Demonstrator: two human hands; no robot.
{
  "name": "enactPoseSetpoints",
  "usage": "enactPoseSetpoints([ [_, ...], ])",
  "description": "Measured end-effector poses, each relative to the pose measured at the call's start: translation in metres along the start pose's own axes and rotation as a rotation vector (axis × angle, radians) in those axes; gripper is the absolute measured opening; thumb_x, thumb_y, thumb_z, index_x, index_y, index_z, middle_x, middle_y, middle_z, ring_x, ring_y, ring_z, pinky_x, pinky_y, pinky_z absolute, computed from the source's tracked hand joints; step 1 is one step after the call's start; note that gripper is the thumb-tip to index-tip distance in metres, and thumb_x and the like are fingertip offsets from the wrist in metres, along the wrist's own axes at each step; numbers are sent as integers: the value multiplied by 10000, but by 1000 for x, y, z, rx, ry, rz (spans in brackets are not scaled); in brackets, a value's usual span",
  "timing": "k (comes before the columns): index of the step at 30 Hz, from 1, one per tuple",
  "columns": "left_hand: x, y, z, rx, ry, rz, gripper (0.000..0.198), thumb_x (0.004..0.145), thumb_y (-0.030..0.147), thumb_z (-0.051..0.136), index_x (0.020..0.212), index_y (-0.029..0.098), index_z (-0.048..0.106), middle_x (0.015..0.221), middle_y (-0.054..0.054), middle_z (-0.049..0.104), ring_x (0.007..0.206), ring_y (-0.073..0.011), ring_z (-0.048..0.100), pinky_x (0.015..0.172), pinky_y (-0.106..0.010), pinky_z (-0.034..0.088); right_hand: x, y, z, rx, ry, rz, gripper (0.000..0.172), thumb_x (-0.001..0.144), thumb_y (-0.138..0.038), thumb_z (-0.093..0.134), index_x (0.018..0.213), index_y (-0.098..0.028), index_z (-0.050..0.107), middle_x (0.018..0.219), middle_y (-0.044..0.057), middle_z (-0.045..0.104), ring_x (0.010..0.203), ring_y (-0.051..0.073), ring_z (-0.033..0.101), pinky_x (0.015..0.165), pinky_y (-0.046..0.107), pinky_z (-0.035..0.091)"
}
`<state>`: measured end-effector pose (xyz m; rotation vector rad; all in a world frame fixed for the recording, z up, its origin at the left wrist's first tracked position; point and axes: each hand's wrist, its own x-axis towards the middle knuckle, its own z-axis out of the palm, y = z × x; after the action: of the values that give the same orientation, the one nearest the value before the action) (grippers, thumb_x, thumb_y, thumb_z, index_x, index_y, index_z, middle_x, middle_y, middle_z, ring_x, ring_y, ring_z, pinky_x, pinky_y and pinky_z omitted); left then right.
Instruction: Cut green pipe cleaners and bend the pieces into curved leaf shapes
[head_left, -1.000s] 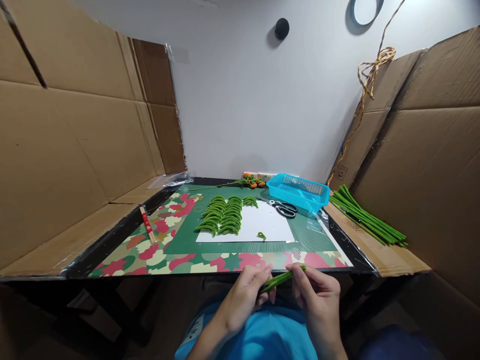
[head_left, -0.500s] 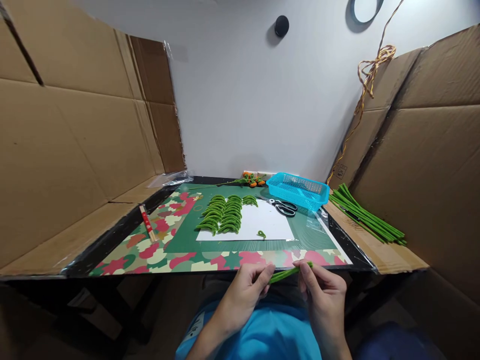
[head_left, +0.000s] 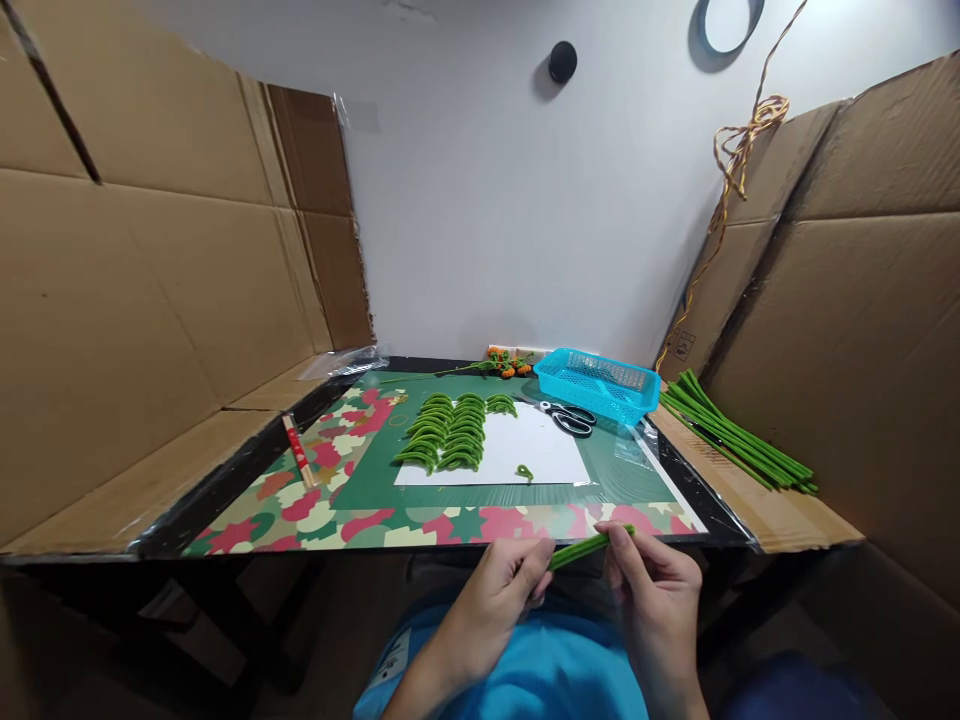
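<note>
A short green pipe cleaner [head_left: 587, 546] is held between both hands just below the table's front edge. My left hand [head_left: 495, 600] pinches its left end with thumb and fingers. My right hand [head_left: 660, 590] pinches its right end. Farther off, on a white sheet [head_left: 540, 455], lie rows of curved green pipe-cleaner pieces [head_left: 448, 432] and one small green scrap [head_left: 523, 471].
Black-handled scissors [head_left: 568, 416] lie beside a blue plastic basket [head_left: 598, 380]. A bundle of long green pipe cleaners [head_left: 731, 432] rests on the cardboard at right. A red-and-white stick [head_left: 298, 452] lies on the camouflage-patterned mat at left. Cardboard walls stand on both sides.
Both hands have shifted slightly right and apart. The green pipe cleaner between them now shows a longer, straighter stretch than a second ago.
</note>
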<state>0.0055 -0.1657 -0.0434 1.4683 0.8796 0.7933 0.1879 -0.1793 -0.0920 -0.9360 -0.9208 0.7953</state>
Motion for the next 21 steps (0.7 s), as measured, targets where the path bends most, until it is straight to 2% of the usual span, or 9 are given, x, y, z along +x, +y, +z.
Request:
enactPoseSetpoints([
  [5,2,-2,-3,140,8,67,611,1024,667,469,649,186,429,642,22,366,638,-127,304,617,-306,227,1,0,-1,-3,19,-5,295,903,-406,807,833,-119,803,530,-29,482,473,85,402,459,230,287],
  [10,3,-8,-1,14,26,-55,629,1006,732,427,708,183,502,627,39,353,591,-118,280,577,-297,204,1,0,-1,20,2,2,369,902,-401,810,666,-136,709,520,-34,459,465,72,379,450,224,270],
  [12,4,-10,-1,-33,63,-84,638,983,763,437,743,178,522,671,28,409,611,-119,295,579,-287,219,1,0,-1,22,12,0,356,896,-418,813,698,-133,737,522,-33,462,462,74,381,442,223,271],
  [15,4,-12,0,-62,137,-94,624,945,786,496,805,179,538,757,3,488,680,-134,359,622,-272,283,1,0,-2,18,60,-6,325,879,-448,823,854,-124,814,534,-33,478,461,80,395,433,223,283],
  [18,2,-13,1,-90,175,-83,610,911,801,539,844,195,523,770,9,463,714,-150,380,647,-271,313,3,0,-3,9,81,-7,327,865,-449,835,895,-124,828,539,-31,487,464,85,408,436,227,289],
  [21,1,-7,1,11,149,8,576,963,748,505,770,208,453,740,19,393,709,-153,346,640,-278,288,3,0,-4,10,84,-26,302,879,-428,827,853,-128,807,539,-33,485,465,83,407,443,226,282],
])
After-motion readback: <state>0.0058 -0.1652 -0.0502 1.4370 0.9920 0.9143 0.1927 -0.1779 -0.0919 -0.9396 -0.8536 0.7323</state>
